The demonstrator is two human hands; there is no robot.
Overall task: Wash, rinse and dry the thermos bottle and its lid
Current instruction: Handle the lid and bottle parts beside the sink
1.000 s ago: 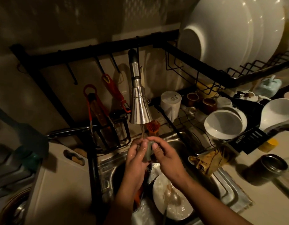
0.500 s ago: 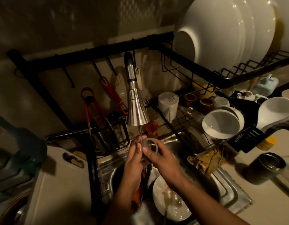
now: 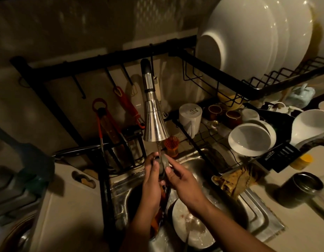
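A small grey round lid (image 3: 163, 166) is held on edge under a thin stream of water from the steel faucet head (image 3: 154, 128). My left hand (image 3: 151, 180) grips its left side, fingers curled over the top. My right hand (image 3: 183, 180) pinches its right side with thumb and fingertips. Both hands hover over the steel sink (image 3: 208, 168). The dark metal thermos bottle (image 3: 301, 190) stands open on the counter at the right, apart from the hands.
A dirty white plate (image 3: 190, 226) lies in the sink below my hands. A black rack holds white bowls (image 3: 250, 139), a mug (image 3: 190, 119) and large plates (image 3: 248, 37). A crumpled cloth (image 3: 234, 180) lies on the sink's right rim. An orange brush (image 3: 171, 145) stands behind the faucet.
The lid has turned in my fingers, from showing its open ring side half a second ago to edge-on now. My hands stay under the water stream.
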